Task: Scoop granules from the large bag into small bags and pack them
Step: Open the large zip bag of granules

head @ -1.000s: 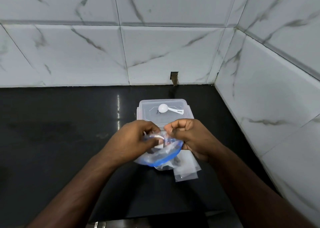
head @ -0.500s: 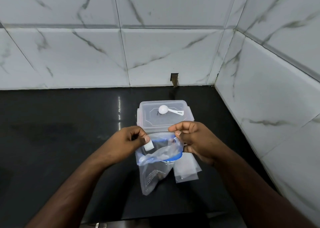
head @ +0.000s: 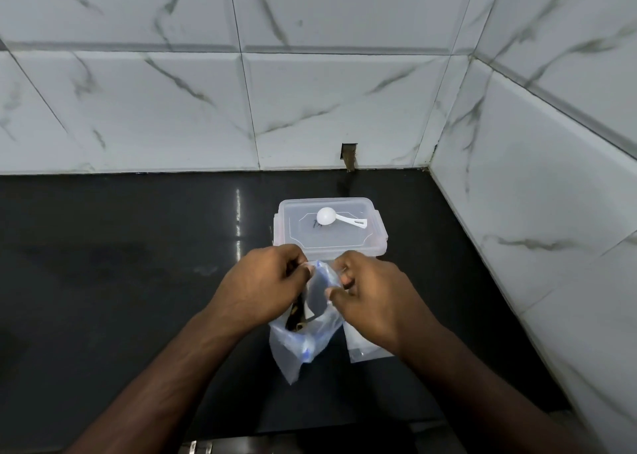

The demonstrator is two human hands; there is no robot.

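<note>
A clear plastic bag with a blue zip strip (head: 306, 333) hangs over the black counter, and something dark shows inside it near the top. My left hand (head: 262, 288) pinches the left side of the bag's mouth. My right hand (head: 372, 295) pinches the right side, so the mouth is held between both hands. Behind them stands a clear lidded plastic box (head: 329, 229) with a white scoop (head: 332, 217) lying on its lid. A few small clear bags (head: 368, 348) lie flat on the counter under my right wrist.
The black counter (head: 120, 264) runs left from the box. White marble-look tiled walls close off the back and right side, meeting in a corner (head: 429, 167) behind the box. The counter's front edge lies just below my forearms.
The bag was bunched between my hands, then hung open showing its blue strip. Now my hands have come closer together at its mouth and the bag hangs lower and narrower.
</note>
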